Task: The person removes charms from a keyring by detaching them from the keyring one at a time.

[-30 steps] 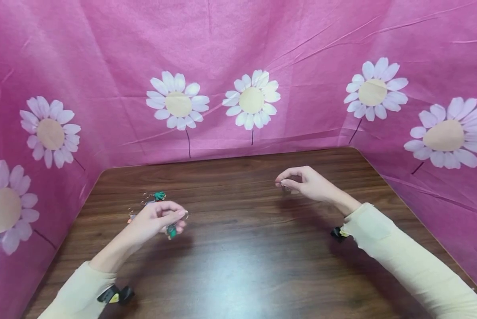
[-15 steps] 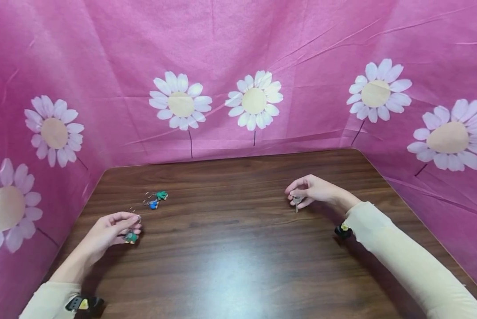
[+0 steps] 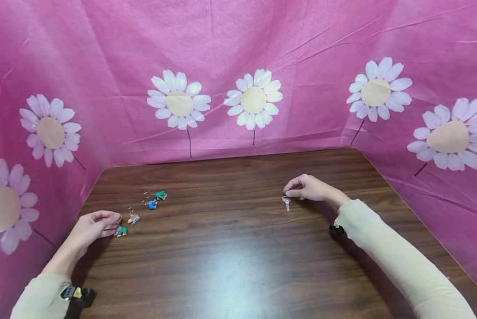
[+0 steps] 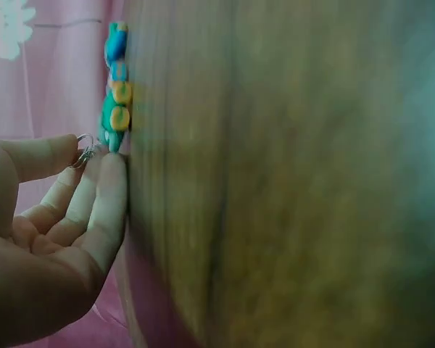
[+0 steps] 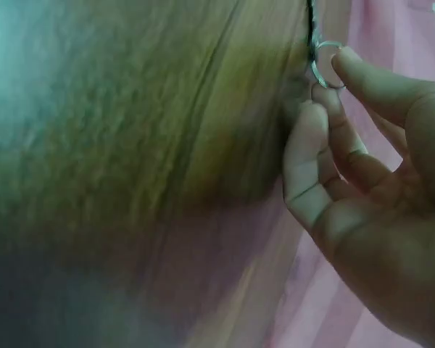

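Observation:
At the table's left side, my left hand (image 3: 91, 228) pinches the metal ring of a green figure keychain (image 3: 121, 231) between thumb and fingers. In the left wrist view the ring (image 4: 85, 151) shows at the fingertips, with the green keychain body at the table surface beyond. On the right, my right hand (image 3: 312, 189) holds a small key (image 3: 287, 204) by its ring, the blade pointing toward the near side. The right wrist view shows that ring (image 5: 320, 67) between thumb and fingertips, close over the wood.
Beside the left hand lie an orange and grey-blue keychain (image 3: 133, 219), a blue keychain (image 3: 152, 204) and another green keychain (image 3: 160, 195) in a slanting row on the brown wooden table (image 3: 222, 248). A pink flowered cloth (image 3: 222, 57) walls in the back and sides.
My left hand has carried the green keychain left and down beside the other keychains. My right hand has come lower with the key, which now shows below the fingers.

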`<move>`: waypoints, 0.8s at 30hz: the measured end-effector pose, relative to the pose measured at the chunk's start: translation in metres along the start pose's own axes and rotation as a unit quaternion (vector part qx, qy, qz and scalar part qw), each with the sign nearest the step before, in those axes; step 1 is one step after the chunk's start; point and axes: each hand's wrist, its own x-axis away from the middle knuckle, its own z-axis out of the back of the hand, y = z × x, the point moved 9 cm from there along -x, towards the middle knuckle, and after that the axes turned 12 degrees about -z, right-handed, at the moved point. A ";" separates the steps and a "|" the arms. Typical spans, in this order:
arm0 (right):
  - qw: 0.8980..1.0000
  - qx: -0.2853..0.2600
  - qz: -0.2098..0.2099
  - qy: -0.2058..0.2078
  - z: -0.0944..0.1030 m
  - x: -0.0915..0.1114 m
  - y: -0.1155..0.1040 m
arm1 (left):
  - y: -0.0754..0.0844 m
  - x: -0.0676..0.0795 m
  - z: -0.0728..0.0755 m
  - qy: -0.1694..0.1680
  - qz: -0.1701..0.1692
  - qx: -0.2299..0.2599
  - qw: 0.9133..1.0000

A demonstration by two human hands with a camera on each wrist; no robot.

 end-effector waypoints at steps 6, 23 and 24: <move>0.996 -0.058 -0.055 -0.045 -0.003 -0.009 0.012 | -0.004 -0.014 0.002 -0.027 0.013 -0.052 0.998; 0.998 -0.050 -0.047 -0.016 -0.008 -0.021 0.009 | -0.005 -0.019 -0.004 -0.062 0.028 -0.089 0.994; 0.997 -0.052 -0.050 -0.017 -0.009 -0.020 0.010 | -0.005 -0.019 -0.004 -0.060 0.028 -0.092 0.994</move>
